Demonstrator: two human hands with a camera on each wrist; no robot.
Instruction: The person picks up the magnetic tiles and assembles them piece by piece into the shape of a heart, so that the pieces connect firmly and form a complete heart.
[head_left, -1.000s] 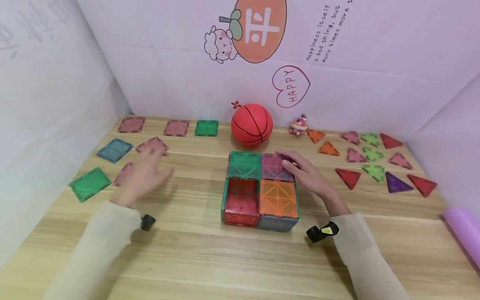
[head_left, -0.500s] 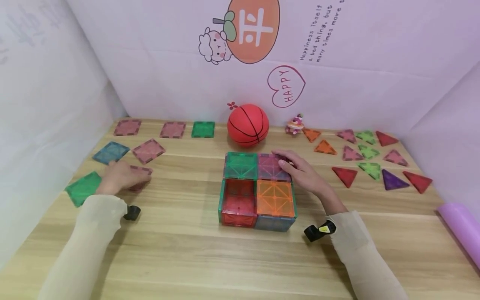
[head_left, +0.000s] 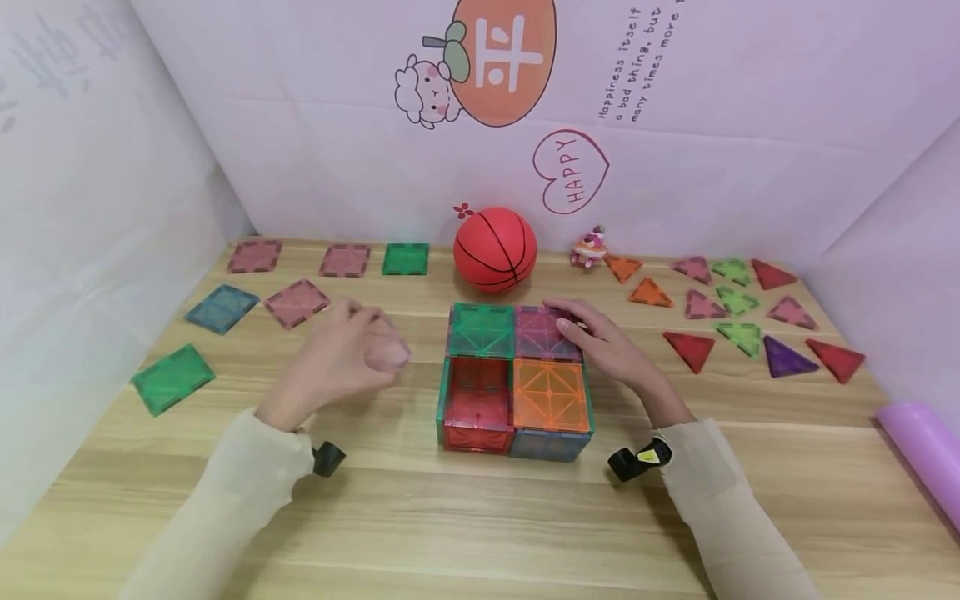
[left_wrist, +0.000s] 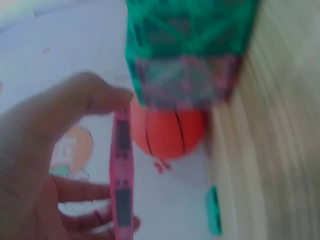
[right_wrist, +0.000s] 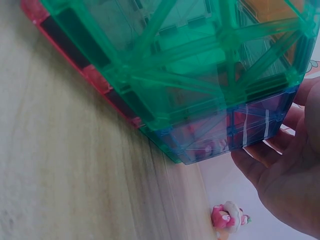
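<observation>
A box of translucent magnetic tiles (head_left: 551, 396) stands mid-table with four sections. Green, purple-pink and orange squares top three of them; the front-left section is uncovered, showing red walls inside. To its left, my left hand (head_left: 322, 367) pinches a pink square magnetic tile (left_wrist: 122, 170) between thumb and fingers, raised off the table. The left wrist view shows that tile edge-on, apart from the box. My right hand (head_left: 611, 350) holds the box's back-right corner, thumb near the top and fingers (right_wrist: 250, 165) against a blue side wall (right_wrist: 225, 130).
Several square tiles lie at left, including a blue one (head_left: 222, 308) and a green one (head_left: 173, 379). Triangular tiles, such as a purple one (head_left: 787, 358), spread at right. A red ball (head_left: 495, 250) and small figurine (head_left: 589, 248) stand near the back wall.
My left hand reached to the pink square tile at the left, took it up, and carried it right toward the box. The right hand stays at the box's corner.
</observation>
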